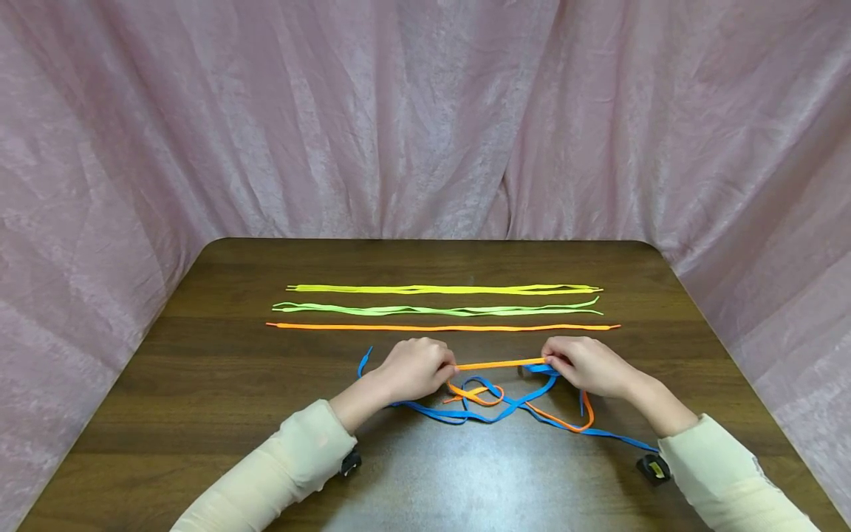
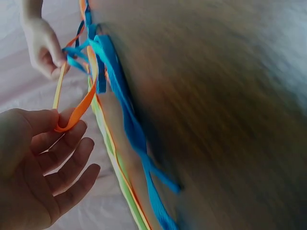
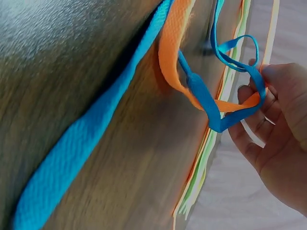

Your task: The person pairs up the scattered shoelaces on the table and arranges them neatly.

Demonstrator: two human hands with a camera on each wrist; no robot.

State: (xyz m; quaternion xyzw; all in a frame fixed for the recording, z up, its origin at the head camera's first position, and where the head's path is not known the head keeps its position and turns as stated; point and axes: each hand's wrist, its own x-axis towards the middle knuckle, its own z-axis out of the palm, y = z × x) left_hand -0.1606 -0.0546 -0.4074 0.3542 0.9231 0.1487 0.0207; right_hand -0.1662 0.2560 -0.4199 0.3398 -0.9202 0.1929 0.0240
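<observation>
My left hand [image 1: 417, 367] pinches an orange shoelace [image 1: 501, 364] between thumb and index finger, the other fingers loosely bent in the left wrist view. A short stretch of it runs taut across to my right hand [image 1: 588, 362]. There, thumb and fingertips pinch the orange lace together with a loop of blue shoelace [image 3: 261, 88]. Below the hands, the blue lace [image 1: 492, 419] lies in crossing curves on the table, tangled with an orange loop [image 1: 499, 399]. One blue tip [image 1: 366, 358] sticks out beyond the left wrist, and another blue length trails toward the right sleeve.
Behind the hands, a straight orange shoelace [image 1: 439, 327], light green shoelaces [image 1: 432, 310] and yellow shoelaces [image 1: 445, 289] lie in parallel rows across the brown wooden table [image 1: 233, 266]. Pink curtains [image 1: 425, 118] hang around its back and sides.
</observation>
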